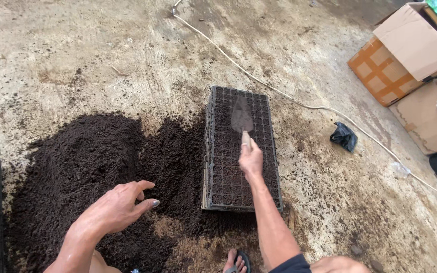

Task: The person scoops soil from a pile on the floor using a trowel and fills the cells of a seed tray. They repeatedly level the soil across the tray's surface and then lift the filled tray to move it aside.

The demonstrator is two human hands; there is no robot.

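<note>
Reaching over seed tray (218,167), right hand (250,157) grip around trowel (242,119); left hand (120,205) loosely open above soil (77,151)

Soft, even daylight is falling on the concrete floor (77,50), without strong glare. Shadows are staying weak, only a faint one under the right hand (251,161). The dark soil (102,151) is losing detail. The picture is sharp in the middle, and the wide lens is bending the edges slightly.
</note>
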